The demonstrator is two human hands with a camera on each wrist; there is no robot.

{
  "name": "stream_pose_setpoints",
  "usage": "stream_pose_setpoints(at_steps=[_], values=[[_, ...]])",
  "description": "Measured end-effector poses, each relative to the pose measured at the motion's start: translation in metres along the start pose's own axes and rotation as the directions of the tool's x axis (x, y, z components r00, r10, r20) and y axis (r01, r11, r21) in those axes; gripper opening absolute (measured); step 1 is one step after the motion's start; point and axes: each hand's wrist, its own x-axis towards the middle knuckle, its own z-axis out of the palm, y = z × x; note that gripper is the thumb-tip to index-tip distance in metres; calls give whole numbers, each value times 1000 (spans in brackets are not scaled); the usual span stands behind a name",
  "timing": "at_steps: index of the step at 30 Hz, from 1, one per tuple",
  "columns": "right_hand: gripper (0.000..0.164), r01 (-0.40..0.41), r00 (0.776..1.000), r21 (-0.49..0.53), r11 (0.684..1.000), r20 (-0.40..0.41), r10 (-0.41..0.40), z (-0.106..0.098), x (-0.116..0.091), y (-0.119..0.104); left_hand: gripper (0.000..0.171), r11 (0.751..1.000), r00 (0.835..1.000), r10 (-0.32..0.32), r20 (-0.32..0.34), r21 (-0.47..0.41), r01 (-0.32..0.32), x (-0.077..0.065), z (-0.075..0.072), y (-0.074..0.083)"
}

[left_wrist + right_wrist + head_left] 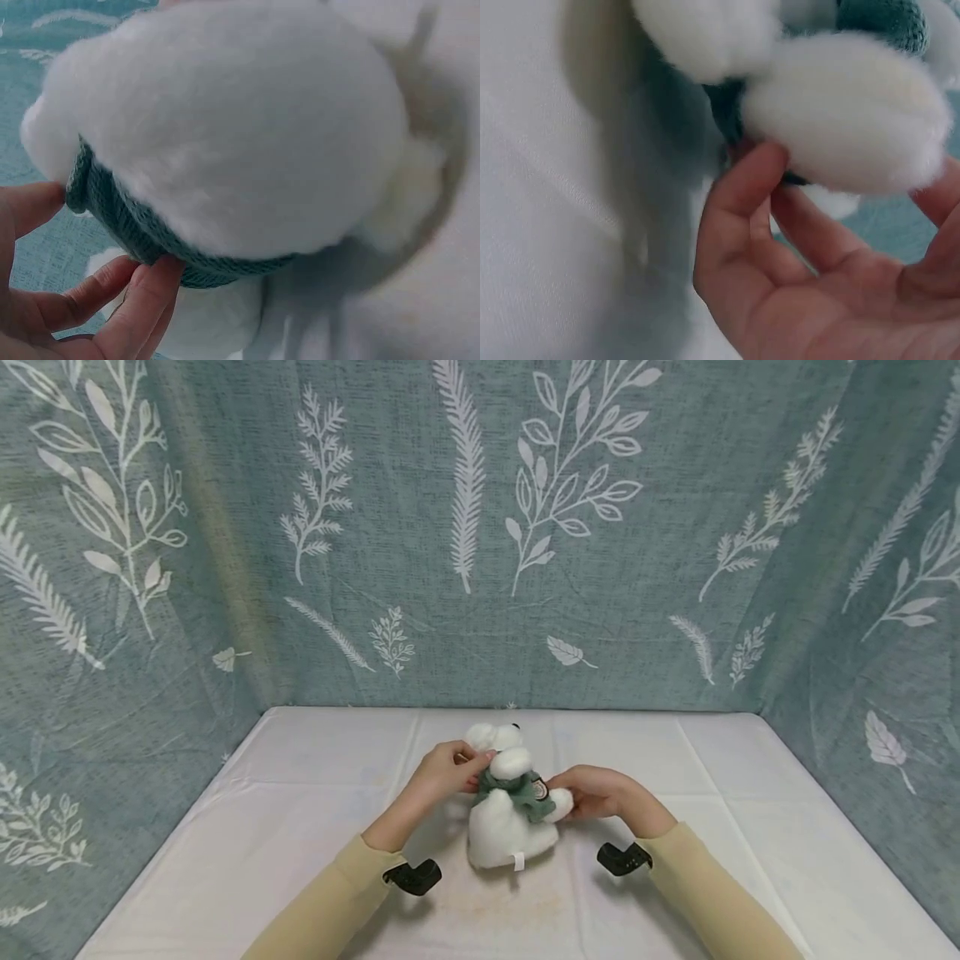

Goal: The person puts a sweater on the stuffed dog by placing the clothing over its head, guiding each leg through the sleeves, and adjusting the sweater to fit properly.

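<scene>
A white plush toy (498,835) with a black nose sits at the middle of the table, wearing a green knitted sweater (120,206) with a round patch on it. My left hand (446,772) is beside its head and neck. In the left wrist view, thumb and fingers grip the sweater's edge. On the other side my right hand (600,789) holds one of the toy's arms (847,112), the fingers curled under it and the thumb at its far end. A small white tag (518,862) hangs from the toy's lower back.
White cloth covers the table (300,810), with faint creases and a brownish stain (502,906) in front of the toy. Grey-green curtains (420,543) with white leaf prints stand behind and at both sides. Black camera mounts (415,877) sit on both wrists.
</scene>
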Motion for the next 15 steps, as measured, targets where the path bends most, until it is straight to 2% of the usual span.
stream_pose_setpoints(at_steps=[4,8,12,15], values=[[41,65,998,-25,998,-18,-66,1,-3,-3,39,999,1000,-6,24,-33,7,0,-5,7],[48,106,984,-88,990,-135,-117,4,-8,-8,38,999,999,-3,45,-51,6,0,-10,14],[47,126,956,-156,980,-246,-162,10,-13,-14,39,998,999,0,48,-60,3,0,-10,18],[46,127,921,-229,965,-334,-200,16,-15,-16,40,995,999,-2,41,-100,7,1,-9,21]])
